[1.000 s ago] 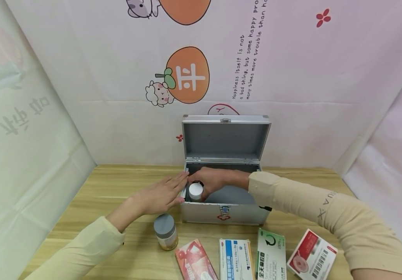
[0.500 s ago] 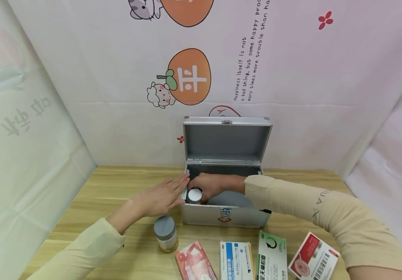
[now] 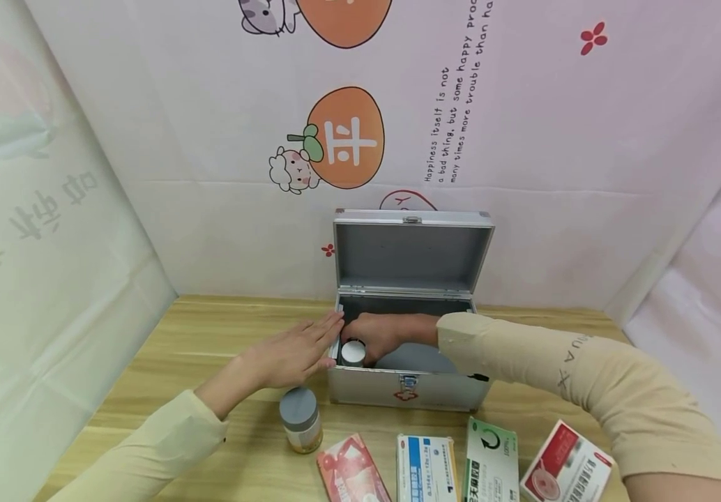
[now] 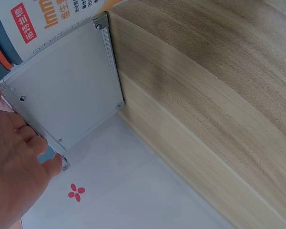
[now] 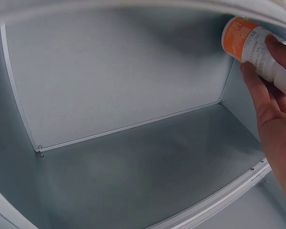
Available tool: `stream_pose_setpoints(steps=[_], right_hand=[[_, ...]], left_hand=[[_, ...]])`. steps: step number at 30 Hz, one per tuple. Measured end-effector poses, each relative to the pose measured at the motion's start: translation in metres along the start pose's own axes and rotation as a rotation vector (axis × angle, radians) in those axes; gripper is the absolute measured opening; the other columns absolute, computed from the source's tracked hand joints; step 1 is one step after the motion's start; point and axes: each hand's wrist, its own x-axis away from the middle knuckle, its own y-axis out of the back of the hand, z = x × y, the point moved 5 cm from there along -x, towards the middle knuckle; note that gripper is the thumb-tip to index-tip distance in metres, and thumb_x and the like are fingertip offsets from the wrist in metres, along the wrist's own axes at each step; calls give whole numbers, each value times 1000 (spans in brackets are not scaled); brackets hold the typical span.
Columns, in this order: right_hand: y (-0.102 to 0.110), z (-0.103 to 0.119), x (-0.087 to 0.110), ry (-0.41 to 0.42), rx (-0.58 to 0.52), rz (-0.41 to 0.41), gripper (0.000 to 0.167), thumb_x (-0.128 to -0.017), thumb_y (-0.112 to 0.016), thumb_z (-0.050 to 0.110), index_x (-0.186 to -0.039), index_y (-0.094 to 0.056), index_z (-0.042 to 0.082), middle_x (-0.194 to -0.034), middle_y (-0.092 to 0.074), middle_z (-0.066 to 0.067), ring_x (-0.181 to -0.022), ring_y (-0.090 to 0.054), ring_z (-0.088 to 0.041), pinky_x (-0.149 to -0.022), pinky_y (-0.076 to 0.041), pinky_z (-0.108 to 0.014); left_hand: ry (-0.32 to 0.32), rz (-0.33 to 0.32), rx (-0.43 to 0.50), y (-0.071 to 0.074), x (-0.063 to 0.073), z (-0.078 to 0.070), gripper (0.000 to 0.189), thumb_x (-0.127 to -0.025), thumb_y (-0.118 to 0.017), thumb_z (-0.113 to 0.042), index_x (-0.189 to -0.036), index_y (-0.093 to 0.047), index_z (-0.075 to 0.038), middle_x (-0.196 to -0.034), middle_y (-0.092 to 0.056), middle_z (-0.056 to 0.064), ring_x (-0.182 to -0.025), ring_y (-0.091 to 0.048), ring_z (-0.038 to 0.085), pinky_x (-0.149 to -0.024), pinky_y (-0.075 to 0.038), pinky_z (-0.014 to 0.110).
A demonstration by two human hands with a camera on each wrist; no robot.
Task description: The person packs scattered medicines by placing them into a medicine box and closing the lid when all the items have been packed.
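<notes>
An aluminium first-aid case [image 3: 369, 389] stands with its lid up against the back wall. Inside its left end, my right hand [image 3: 374, 337] grips a white pill bottle [image 3: 353, 353], seen from its cap in the head view. The right wrist view shows the bottle's orange and white label [image 5: 250, 45] between thumb and fingers, close to an inner wall. My left hand [image 3: 291, 354] rests with straight fingers on the case's left rim. In the left wrist view, that hand [image 4: 14, 164] lies along the upper edge of the grey side panel [image 4: 69, 83].
A grey-lidded jar [image 3: 300, 420] stands in front of the left hand. Along the table front lie a pink box [image 3: 353, 470], a blue-white box [image 3: 426, 468], a green-white box [image 3: 492, 460] and a red-white box [image 3: 566, 466]. A printed cloth [image 3: 524, 139] hangs behind.
My right hand has sunk slightly lower into the case with the pill bottle. My left hand stays at the rim. The head view has shifted slightly.
</notes>
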Motion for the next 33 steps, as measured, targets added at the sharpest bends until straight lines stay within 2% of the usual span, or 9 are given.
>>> stream_pose_setpoints(steps=[9,17,23,33], right_hand=[[-2,-4,-1,-20,1,26,28,-81,-80,8,-104,-66,10,-98,-70,1,-79,-59,-3,-68,-49,-17],[-8,-3,-6,-7,18,43,32,-83,-78,6,-113,-67,6,-104,-71,-3,-82,-60,-5,-71,-50,-17],[-13,-5,-9,-29,8,54,35,-82,-77,4,-116,-67,6,-104,-70,-2,-81,-58,-4,-73,-49,-18],[-8,-2,-4,-40,3,83,35,-85,-77,8,-119,-66,8,-111,-70,-2,-93,-62,-7,-80,-52,-20]], left_hand=[[-4,0,18,1,-1,-2,71,-108,-35,-44,-158,-15,1,-168,-10,17,-156,-13,29,-122,-26,52],[-3,4,10,0,-1,-1,71,-107,-35,-45,-158,-16,1,-168,-11,17,-156,-13,28,-122,-27,51],[-8,8,2,2,-1,-2,71,-108,-34,-45,-158,-16,1,-168,-11,17,-156,-13,29,-122,-27,51],[-1,11,22,1,0,-2,69,-108,-36,-42,-158,-16,2,-168,-10,17,-156,-12,29,-123,-26,52]])
